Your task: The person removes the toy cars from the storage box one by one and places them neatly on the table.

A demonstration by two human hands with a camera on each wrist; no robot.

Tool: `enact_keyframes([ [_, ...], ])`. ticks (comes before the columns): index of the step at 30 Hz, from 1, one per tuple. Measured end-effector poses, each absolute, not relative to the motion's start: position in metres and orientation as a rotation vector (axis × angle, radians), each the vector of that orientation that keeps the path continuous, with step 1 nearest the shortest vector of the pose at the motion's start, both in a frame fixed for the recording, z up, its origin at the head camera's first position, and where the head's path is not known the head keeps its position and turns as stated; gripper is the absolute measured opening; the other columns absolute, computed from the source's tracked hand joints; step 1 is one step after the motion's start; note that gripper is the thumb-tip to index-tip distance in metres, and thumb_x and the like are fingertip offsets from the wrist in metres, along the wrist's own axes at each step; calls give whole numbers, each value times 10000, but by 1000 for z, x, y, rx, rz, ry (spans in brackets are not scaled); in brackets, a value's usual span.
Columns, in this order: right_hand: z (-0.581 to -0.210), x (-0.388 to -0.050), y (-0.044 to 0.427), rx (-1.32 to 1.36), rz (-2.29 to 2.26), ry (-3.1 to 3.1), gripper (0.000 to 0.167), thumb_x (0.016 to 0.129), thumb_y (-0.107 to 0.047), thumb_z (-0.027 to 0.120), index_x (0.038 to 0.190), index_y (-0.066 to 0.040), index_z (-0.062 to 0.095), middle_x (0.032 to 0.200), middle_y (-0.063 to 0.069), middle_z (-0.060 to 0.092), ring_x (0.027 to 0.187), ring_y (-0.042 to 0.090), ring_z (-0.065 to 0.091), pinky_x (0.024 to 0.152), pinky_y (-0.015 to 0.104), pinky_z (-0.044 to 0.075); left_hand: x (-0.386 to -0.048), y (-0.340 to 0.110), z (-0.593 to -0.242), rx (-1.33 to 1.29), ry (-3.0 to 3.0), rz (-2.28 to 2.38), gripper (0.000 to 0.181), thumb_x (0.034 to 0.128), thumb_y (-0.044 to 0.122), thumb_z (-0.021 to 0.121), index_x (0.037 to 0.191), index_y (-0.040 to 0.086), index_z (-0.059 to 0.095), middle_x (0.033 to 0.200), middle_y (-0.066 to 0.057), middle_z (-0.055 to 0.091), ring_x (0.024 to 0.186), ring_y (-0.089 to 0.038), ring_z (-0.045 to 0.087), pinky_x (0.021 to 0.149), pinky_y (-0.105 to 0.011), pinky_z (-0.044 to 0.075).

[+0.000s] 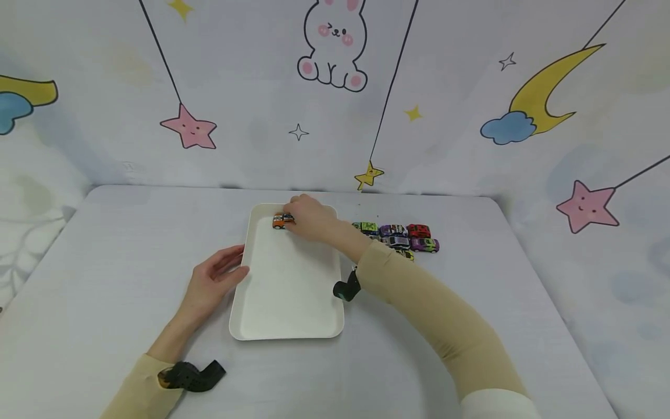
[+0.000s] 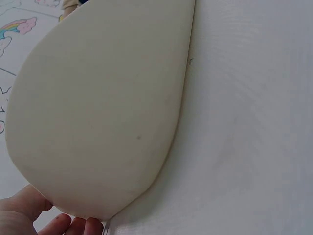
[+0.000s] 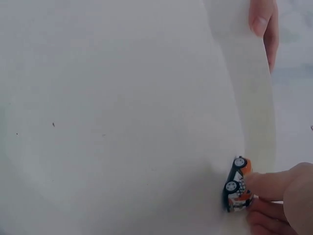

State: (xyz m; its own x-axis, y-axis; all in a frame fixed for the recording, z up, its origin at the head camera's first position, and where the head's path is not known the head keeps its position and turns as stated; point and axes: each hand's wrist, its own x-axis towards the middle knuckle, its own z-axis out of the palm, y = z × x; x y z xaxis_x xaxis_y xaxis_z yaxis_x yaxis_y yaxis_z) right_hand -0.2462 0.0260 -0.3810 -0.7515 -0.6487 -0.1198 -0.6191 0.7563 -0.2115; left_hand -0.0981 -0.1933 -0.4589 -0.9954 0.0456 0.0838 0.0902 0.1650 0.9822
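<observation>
A white rectangular tray [image 1: 288, 291] lies on the table. My left hand [image 1: 214, 279] holds its left rim, thumb over the edge and fingers along the outer side. In the left wrist view the tray's pale wall [image 2: 102, 107] fills much of the picture, with the fingers at the lower left. My right hand [image 1: 314, 220] reaches into the tray's far end and pinches a small toy car [image 1: 280, 221], orange and white with a checkered side. The right wrist view shows the toy car [image 3: 238, 188] by the tray's side wall, between thumb and fingers.
Several small toy cars, among them a red car [image 1: 419, 231] and a purple-and-green car [image 1: 425, 245], stand in a cluster right of the tray. The right forearm partly hides them. A patterned wall cloth [image 1: 262, 87] rises behind the white table [image 1: 131, 250].
</observation>
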Motion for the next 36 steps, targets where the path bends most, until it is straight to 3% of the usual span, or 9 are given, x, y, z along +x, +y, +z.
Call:
enact_keyframes([
  [6,-381,-242,26,-1043,-220,2778,299,955,-140,680,1251,-96,689,1158,76,660,1059,222,562,939,324,504,-98,-193,-458,-133,-2368,-2001,495,961,144,689,1401,-14,526,1432,-239,527,1196,19,572,942,-112,497],
  [17,-384,-242,29,-963,-244,2775,300,950,-105,672,1249,-83,650,1162,53,691,1047,204,608,946,323,510,-99,-194,-458,-136,-2366,-2009,502,963,149,687,1407,-14,520,1439,-233,525,1226,-22,573,950,-115,495],
  [31,-382,-240,40,-949,-252,2777,209,932,-157,709,1123,-73,701,1059,45,701,913,179,612,789,307,536,-98,-193,-460,-140,-2377,-2004,500,967,157,682,1412,-4,519,1441,-228,523,1220,-4,564,947,-109,492],
  [36,-375,-236,49,-1000,-288,2740,261,946,-146,696,1190,-53,689,1142,68,696,1015,201,629,895,323,537,-97,-193,-458,-133,-2376,-2003,493,967,162,683,1411,13,528,1440,-219,526,1206,20,565,941,-113,498],
])
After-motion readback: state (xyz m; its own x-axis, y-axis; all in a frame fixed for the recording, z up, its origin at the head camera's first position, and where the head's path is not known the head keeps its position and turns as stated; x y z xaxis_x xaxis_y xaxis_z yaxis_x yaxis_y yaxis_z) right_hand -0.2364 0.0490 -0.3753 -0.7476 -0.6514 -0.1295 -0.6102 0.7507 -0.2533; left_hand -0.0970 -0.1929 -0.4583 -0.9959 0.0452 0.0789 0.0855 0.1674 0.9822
